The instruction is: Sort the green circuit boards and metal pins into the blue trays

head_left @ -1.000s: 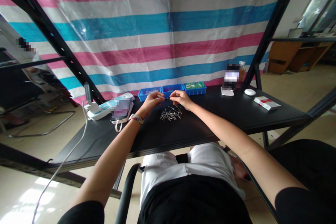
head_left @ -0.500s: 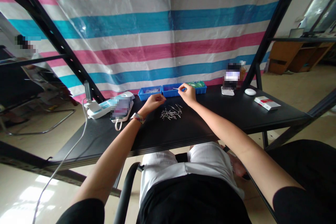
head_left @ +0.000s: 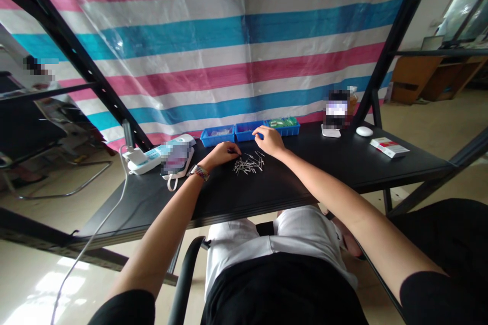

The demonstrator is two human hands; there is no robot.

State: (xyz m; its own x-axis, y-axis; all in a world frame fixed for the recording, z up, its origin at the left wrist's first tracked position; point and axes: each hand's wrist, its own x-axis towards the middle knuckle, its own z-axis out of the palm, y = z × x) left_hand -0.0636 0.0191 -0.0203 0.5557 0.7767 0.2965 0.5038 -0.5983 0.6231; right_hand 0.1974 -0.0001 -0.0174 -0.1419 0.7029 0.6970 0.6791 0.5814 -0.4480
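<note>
A loose pile of thin metal pieces lies on the black bench, in front of a row of three blue bins. The left hand is at the pile's left edge, fingertips bent down beside the nearest pieces; whether its grip has closed on one cannot be told. The right hand hovers behind the pile, before the middle bin, its fingers curled; whether that grip holds anything is also unclear. The left bin contains whitish pieces, the right bin green ones. Farther left are a white power strip and a device with a blurred screen; to the right, a white rounded object sits near a red-and-white box. A striped sheet hangs behind the bench.
</note>
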